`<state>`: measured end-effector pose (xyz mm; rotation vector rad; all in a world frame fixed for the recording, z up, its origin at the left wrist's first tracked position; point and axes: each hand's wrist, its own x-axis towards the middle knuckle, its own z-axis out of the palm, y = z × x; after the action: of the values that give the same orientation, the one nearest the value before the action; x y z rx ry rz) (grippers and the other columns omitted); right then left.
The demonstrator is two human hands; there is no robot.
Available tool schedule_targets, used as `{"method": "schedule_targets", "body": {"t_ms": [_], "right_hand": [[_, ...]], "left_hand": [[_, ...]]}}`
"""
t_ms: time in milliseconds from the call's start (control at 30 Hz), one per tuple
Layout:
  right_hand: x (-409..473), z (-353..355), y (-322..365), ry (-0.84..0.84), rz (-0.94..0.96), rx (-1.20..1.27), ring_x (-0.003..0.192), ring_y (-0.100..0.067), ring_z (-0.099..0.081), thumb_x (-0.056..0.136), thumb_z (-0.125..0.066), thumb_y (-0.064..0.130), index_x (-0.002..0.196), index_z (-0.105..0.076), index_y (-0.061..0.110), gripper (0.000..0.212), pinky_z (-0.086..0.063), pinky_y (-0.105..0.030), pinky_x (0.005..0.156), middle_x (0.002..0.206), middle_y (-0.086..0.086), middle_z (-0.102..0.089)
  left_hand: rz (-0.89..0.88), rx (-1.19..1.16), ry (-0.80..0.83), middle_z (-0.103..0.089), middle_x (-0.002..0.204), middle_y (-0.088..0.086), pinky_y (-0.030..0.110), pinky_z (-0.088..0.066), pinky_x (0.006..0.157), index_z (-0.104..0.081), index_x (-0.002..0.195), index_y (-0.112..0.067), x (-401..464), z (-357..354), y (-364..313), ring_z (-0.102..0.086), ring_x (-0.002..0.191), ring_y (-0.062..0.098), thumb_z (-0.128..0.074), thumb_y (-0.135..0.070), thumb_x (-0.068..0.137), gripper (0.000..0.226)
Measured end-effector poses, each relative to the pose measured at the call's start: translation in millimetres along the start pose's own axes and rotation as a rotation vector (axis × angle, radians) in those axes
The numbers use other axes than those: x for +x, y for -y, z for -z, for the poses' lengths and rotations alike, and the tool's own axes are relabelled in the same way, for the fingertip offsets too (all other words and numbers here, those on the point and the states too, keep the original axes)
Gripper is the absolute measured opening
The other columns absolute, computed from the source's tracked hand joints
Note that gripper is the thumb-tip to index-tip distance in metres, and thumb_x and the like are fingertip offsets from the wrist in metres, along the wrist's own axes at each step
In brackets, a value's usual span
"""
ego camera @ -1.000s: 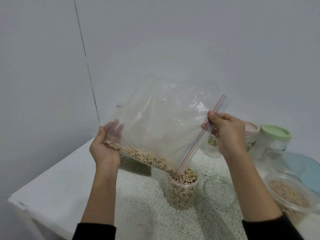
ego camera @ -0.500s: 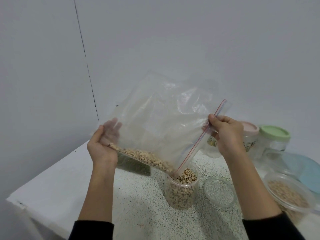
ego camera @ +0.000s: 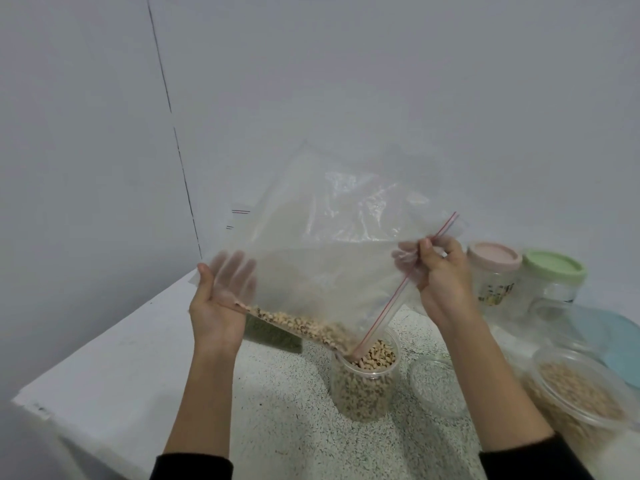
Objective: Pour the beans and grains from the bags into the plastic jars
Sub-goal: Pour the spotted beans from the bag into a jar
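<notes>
Bag: the clear zip bag point(ego camera: 332, 244) is tipped over the open jar point(ego camera: 363, 382), its red zip corner in the jar's mouth
Beans: they lie along the bag's low edge (the jar looks almost full)
Left hand point(ego camera: 221, 306): fingers straight, flat under the bag's corner
Right hand point(ego camera: 440, 275): pinches the zip edge
Table point(ego camera: 114, 368): 2 lidded jars, pink lid point(ego camera: 493, 256) and green lid point(ego camera: 554, 266), stand far right

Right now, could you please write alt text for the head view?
Two hands tilt a clear zip bag so black-eyed beans slide into an open plastic jar, nearly full. The left hand supports the bag's corner; the right hand pinches its zip edge.
</notes>
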<state>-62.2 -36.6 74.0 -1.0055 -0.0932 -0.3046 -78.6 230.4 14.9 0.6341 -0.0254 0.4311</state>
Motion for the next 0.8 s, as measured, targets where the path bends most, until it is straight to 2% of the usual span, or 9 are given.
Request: {"method": "schedule_targets", "body": {"t_ms": [100,167,333,467,533,600,633,700,800], "right_hand": [[0,0,-2,0.013,0.012,-0.007,0.059,-0.016,-0.068,0.1,-0.039,0.003,0.085,-0.048,0.013,0.02,-0.059,-0.027,0.063,0.065,-0.003,-0.07],[1,-1,-4,0.011,0.014,0.002,0.058,-0.016,-0.068,0.099,-0.039,0.002,0.084,-0.048,0.014,0.021,-0.058,-0.026,0.063,0.064,-0.003,-0.07],[3,-1,-5,0.002,0.009,0.006,0.058,-0.016,-0.068,0.099,-0.041,0.003,0.083,-0.049,0.014,0.021,-0.058,-0.026,0.062,0.063,-0.003,-0.07],[4,0,-5,-0.006,0.005,-0.002,0.057,-0.015,-0.068,0.099,-0.041,0.003,0.082,-0.048,0.014,0.022,-0.058,-0.026,0.06,0.062,-0.002,-0.069],[4,0,-5,-0.017,0.003,0.012,0.057,-0.015,-0.068,0.099,-0.041,0.003,0.081,-0.047,0.014,0.023,-0.057,-0.025,0.059,0.062,-0.002,-0.069],[4,1,-4,-0.03,-0.002,0.032,0.056,-0.015,-0.067,0.099,-0.042,0.003,0.08,-0.047,0.014,0.023,-0.057,-0.025,0.059,0.061,-0.002,-0.069],[4,1,-3,-0.037,-0.005,0.039,0.056,-0.016,-0.067,0.099,-0.042,0.003,0.079,-0.047,0.014,0.023,-0.058,-0.026,0.059,0.061,-0.002,-0.069],[4,1,-3,-0.051,-0.01,0.046,0.056,-0.016,-0.067,0.099,-0.042,0.003,0.079,-0.047,0.014,0.023,-0.058,-0.026,0.06,0.061,-0.003,-0.069],[4,3,0,-0.064,-0.013,0.061,0.056,-0.016,-0.068,0.098,-0.044,0.004,0.079,-0.048,0.015,0.023,-0.058,-0.026,0.059,0.062,-0.003,-0.07]], "left_hand": [[0.026,-0.058,0.065,-0.073,0.104,0.004,0.034,-0.058,0.08,-0.078,0.085,-0.018,-3,9,5,-0.068,0.102,0.024,-0.063,-0.041,0.078,0.029],[0.041,-0.099,0.109,-0.072,0.105,0.007,0.04,-0.054,0.091,-0.076,0.091,-0.015,-5,16,11,-0.066,0.108,0.028,-0.083,-0.037,0.06,0.039],[0.144,-0.161,0.154,-0.066,0.118,0.018,0.049,-0.05,0.094,-0.06,0.117,-0.006,-13,21,32,-0.059,0.117,0.035,-0.079,-0.023,0.066,0.057],[0.246,-0.133,0.136,-0.068,0.112,0.021,0.042,-0.058,0.078,-0.076,0.083,-0.002,-13,15,36,-0.066,0.106,0.035,-0.067,-0.017,0.069,0.023],[0.242,-0.121,0.115,-0.07,0.107,0.021,0.039,-0.059,0.07,-0.075,0.085,0.0,-11,13,33,-0.069,0.099,0.034,-0.061,-0.016,0.073,0.025],[0.208,-0.131,0.119,-0.072,0.098,0.019,0.04,-0.059,0.069,-0.072,0.073,-0.002,-9,12,29,-0.071,0.091,0.032,-0.058,-0.014,0.074,0.017],[0.196,-0.118,0.137,-0.07,0.102,0.02,0.043,-0.059,0.074,-0.068,0.068,-0.005,-8,11,27,-0.069,0.097,0.036,-0.065,-0.014,0.069,0.01],[0.181,-0.081,0.145,-0.06,0.117,0.024,0.05,-0.053,0.089,-0.065,0.07,-0.005,0,12,24,-0.058,0.115,0.043,-0.085,-0.016,0.047,0.032],[0.183,-0.002,0.131,-0.053,0.128,0.032,0.047,-0.047,0.1,-0.062,0.088,0.001,8,15,21,-0.056,0.117,0.042,-0.092,-0.02,0.034,0.065]]}}
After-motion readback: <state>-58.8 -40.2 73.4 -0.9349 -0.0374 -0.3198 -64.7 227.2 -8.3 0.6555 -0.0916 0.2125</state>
